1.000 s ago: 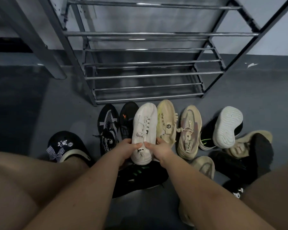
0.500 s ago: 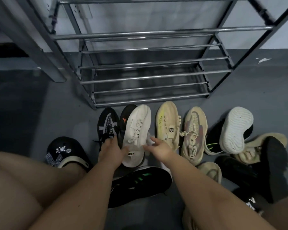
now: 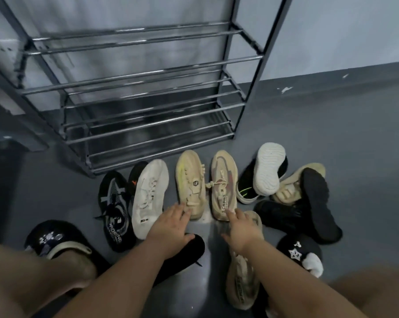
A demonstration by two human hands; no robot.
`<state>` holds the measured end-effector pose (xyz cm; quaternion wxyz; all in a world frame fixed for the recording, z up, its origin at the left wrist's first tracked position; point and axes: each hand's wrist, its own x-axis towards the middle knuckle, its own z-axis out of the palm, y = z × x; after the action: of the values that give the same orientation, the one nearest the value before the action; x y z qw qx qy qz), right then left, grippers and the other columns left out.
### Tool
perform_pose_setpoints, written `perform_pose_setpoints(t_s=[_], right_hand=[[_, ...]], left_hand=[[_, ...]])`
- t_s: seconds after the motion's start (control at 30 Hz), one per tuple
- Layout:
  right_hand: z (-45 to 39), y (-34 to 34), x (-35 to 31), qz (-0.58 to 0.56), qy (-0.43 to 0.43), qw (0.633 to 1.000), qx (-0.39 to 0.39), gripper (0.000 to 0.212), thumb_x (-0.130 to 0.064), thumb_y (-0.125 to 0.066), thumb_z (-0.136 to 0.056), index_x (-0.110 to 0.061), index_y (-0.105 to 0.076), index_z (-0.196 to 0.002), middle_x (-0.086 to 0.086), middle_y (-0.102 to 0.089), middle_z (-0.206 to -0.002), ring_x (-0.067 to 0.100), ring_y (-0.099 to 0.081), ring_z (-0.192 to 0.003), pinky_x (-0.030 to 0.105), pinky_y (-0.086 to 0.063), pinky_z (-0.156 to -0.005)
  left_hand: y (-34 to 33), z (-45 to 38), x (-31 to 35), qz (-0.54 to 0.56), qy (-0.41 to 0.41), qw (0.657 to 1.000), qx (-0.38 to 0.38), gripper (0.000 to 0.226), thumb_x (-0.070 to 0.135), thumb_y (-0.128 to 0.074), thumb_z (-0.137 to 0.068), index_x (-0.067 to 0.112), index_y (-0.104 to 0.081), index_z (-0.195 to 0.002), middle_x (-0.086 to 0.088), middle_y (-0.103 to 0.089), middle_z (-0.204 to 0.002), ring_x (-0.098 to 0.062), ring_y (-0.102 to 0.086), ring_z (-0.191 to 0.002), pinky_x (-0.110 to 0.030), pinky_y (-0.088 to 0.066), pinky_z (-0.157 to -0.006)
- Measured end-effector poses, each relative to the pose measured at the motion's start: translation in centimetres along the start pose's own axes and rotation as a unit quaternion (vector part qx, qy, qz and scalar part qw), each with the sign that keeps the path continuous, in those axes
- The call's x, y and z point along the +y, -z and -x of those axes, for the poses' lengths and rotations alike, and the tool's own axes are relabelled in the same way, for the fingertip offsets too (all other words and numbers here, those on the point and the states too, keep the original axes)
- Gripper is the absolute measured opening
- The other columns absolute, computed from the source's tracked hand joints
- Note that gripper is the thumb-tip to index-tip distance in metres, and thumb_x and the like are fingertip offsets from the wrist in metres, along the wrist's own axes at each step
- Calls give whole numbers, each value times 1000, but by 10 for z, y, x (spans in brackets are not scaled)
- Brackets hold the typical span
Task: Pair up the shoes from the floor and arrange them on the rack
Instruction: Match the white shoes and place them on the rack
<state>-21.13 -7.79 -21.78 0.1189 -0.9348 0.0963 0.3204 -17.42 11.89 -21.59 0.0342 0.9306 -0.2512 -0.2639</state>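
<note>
— Grey floor [image 3: 331, 138] under a bare metal rack [image 3: 148, 106]; shoes in a row just before it?
— Yes: white sneaker [image 3: 149, 198], yellow-beige sneaker [image 3: 190, 184], tan "CAPAO" sneaker [image 3: 223, 187].
— Hands?
— Left hand [image 3: 171, 223] spread, fingertips on the yellow-beige heel. Right hand [image 3: 240, 226] spread too, touching the tan heel.
— Clutter?
— Black shoes [image 3: 318, 203] heaped to the right, white sole [image 3: 269, 168] upturned.

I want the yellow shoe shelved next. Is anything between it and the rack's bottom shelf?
Nothing visible: bare floor separates the yellow shoe from the rack, whose shelves show no shoes. The left hand touches its heel.
</note>
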Motion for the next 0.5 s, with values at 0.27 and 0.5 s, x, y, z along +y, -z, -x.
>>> perform_pose_setpoints(t_s=[0.27, 0.5], right_hand=[[10, 28, 61, 28, -39, 998, 46, 69, -38, -45, -94, -22, -12, -152, 8, -10, -159, 28, -15, -146, 39, -26, -114], [-19, 68, 103, 4, -92, 991, 93, 65, -38, -45, -95, -24, -15, -151, 10, -15, -157, 32, -22, -141, 42, -32, -107]], left_hand=[[32, -27, 42, -79, -81, 994, -9, 70, 44, -36, -97, 17, -2, -151, -10, 6, -160, -25, 2, -148, -34, 3, -119], [60, -80, 84, -71, -84, 994, 7, 72, 43, -45, -94, 16, -9, -151, -10, -2, -159, -25, -7, -147, -33, -4, -119]])
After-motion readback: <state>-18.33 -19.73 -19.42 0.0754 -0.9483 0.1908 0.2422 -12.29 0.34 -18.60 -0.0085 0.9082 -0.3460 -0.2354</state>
